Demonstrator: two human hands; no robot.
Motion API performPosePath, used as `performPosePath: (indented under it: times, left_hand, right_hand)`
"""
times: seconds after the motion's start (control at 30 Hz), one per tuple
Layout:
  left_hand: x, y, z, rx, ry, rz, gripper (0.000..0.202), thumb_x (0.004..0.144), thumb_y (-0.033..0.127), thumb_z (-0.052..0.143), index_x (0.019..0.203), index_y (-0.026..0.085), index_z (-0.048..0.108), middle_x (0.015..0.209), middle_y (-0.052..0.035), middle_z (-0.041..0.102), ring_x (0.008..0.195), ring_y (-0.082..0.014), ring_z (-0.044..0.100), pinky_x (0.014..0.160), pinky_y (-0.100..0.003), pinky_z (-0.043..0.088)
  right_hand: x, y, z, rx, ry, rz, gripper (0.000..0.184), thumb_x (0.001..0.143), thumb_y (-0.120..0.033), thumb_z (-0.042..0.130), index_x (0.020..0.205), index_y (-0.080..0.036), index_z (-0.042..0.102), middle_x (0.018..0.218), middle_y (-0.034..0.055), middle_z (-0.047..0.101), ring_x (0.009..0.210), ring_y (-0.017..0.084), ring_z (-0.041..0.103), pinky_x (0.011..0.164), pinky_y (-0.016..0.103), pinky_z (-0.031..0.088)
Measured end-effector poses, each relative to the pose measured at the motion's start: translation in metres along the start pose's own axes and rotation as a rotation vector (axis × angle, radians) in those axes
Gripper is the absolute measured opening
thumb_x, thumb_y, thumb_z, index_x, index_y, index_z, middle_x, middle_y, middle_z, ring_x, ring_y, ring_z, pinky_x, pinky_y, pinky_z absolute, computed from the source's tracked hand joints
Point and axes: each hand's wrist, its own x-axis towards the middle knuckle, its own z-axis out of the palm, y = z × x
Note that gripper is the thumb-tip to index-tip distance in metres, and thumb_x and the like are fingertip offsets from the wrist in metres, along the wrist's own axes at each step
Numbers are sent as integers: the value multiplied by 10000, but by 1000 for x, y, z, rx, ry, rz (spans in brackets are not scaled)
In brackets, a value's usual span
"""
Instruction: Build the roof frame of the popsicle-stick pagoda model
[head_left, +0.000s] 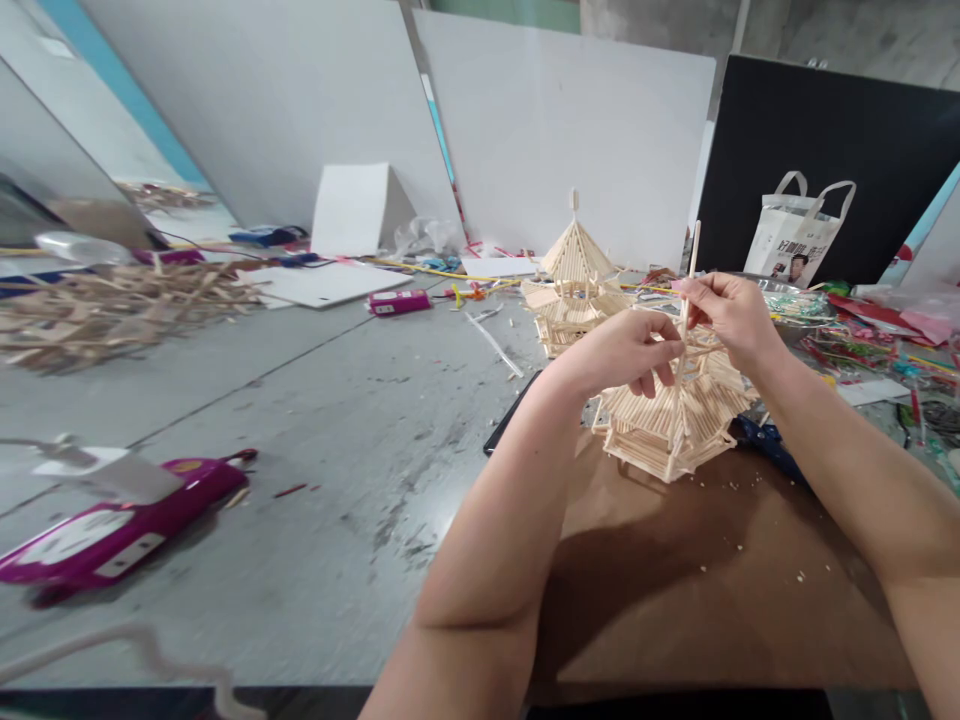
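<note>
A small pagoda-like model of thin wooden sticks point(712, 400) stands on a brown board in front of me. My right hand point(731, 310) is above its far right side, with thumb and fingers pinched on an upright wooden stick point(695, 250) that rises past the fingertips. From the left, my left hand point(630, 350) reaches over the model. Its thumb and index fingertips meet the same stick lower down, while its other fingers hang curled. The stick's lower end merges with the roof sticks, so I cannot tell whether it touches them. Both hands hide part of the model.
Behind stands a taller finished-looking stick pagoda point(576, 265). A purple power strip point(142, 520) with a white plug-in adapter lies at left, near a heap of wooden sticks point(112, 305). A dark flat device point(512, 415) borders the brown board point(675, 580). Scraps and a tote bag point(795, 240) are at right.
</note>
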Motion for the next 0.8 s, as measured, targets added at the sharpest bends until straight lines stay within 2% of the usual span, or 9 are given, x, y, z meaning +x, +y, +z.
performPosePath:
  times: [0.27, 0.47, 0.63, 0.8]
  left_hand:
    - [2, -2, 0, 2, 1, 11, 81, 833, 217, 469, 827, 138, 484, 674, -32, 649, 457, -56, 561, 455, -161, 434]
    - [0, -1, 0, 21, -13, 18, 91, 828, 223, 486, 839, 133, 488, 679, -33, 634, 470, -73, 563, 466, -190, 444]
    - [0, -2, -1, 19, -46, 36, 54, 800, 169, 508, 826, 139, 471, 687, -12, 622, 479, -61, 555, 475, -178, 439]
    - [2, -4, -1, -8, -60, 24, 227, 773, 115, 526, 987, 127, 452, 733, -22, 632, 467, -54, 552, 463, -163, 426]
  right_hand:
    - [0, 0, 1, -12, 1, 5, 309, 688, -384, 677, 529, -160, 535, 459, -47, 509, 398, 43, 446, 431, 193, 375]
    - [1, 0, 0, -9, 11, 4, 284, 690, -360, 681, 541, -158, 547, 457, -48, 511, 394, 40, 443, 428, 193, 376]
    - [2, 2, -1, -19, 14, -2, 270, 697, -346, 675, 545, -161, 550, 459, -47, 515, 397, 43, 449, 430, 193, 382]
    - [2, 2, 0, -31, 21, 4, 267, 697, -340, 672, 541, -165, 545, 469, -49, 518, 402, 44, 453, 430, 191, 386]
